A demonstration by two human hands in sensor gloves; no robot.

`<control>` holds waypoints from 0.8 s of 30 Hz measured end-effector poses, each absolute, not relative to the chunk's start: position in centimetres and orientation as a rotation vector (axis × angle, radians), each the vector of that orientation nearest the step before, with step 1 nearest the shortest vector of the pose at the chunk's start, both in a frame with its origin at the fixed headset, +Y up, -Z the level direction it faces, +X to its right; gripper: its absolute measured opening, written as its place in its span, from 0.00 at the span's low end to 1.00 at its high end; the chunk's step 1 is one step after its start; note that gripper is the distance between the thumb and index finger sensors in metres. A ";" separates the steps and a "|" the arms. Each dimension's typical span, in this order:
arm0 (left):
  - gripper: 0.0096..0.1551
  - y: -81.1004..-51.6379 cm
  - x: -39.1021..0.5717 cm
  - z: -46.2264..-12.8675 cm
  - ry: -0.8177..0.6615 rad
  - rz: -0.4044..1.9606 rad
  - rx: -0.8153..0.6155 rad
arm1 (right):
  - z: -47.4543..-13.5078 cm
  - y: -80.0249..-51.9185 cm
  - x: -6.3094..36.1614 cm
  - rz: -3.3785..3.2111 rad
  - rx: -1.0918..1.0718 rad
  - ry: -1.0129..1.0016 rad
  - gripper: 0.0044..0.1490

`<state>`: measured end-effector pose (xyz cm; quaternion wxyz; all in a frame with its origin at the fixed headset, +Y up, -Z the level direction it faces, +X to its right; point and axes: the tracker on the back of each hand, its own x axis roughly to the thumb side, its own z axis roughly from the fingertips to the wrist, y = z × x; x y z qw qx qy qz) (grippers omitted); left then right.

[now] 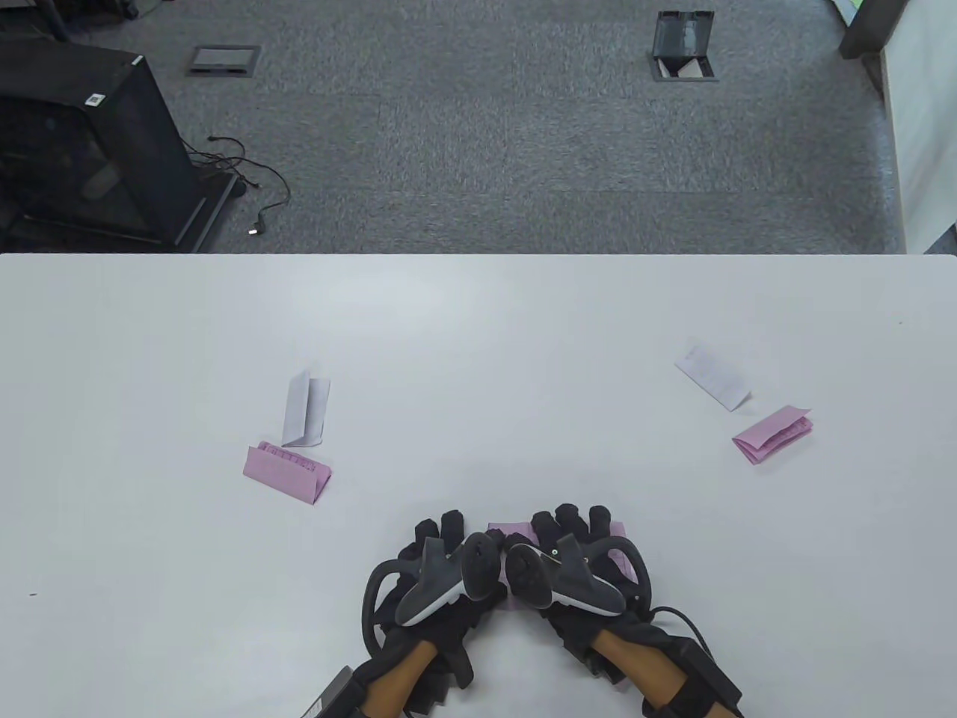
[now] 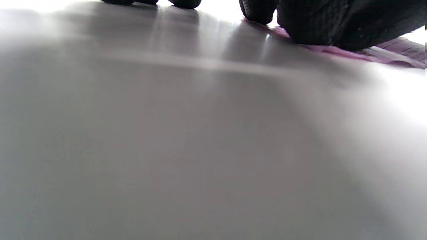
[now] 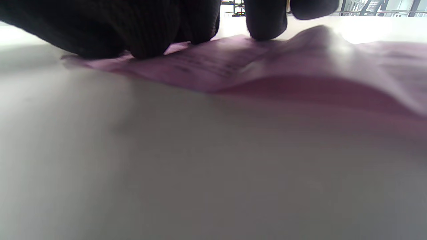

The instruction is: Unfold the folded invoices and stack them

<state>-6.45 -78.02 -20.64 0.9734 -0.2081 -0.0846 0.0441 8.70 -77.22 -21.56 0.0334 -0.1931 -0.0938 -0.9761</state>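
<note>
A pink invoice (image 1: 514,532) lies on the white table (image 1: 478,336) near the front edge, mostly hidden under both gloved hands. My right hand (image 1: 572,523) rests on it with its fingertips (image 3: 267,20) pressing the paper (image 3: 233,66), which bulges up to the right of them. My left hand (image 1: 442,535) lies beside it at the sheet's left edge; some of its fingertips (image 2: 183,2) touch bare table, and a dark gloved part sits on the pink sheet (image 2: 397,53). Neither hand curls round the paper.
Folded invoices lie further out: a white one (image 1: 305,410) and a pink one (image 1: 288,473) on the left, a white one (image 1: 712,376) and a pink one (image 1: 772,435) on the right. Beyond the table's far edge is grey carpet with a black case (image 1: 90,142).
</note>
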 end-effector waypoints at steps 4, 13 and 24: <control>0.42 -78.0 -6.4 -20.7 -0.174 0.089 -0.417 | -21.7 -77.1 10.3 -2.992 -0.551 -0.277 0.38; 0.43 -78.1 -6.4 -20.6 -0.173 0.089 -0.416 | -21.7 -77.2 15.3 -3.012 -0.416 -0.283 0.38; 0.43 -78.1 -6.6 -20.6 -0.168 0.096 -0.421 | -21.7 -77.3 18.9 -3.048 -0.323 -0.291 0.38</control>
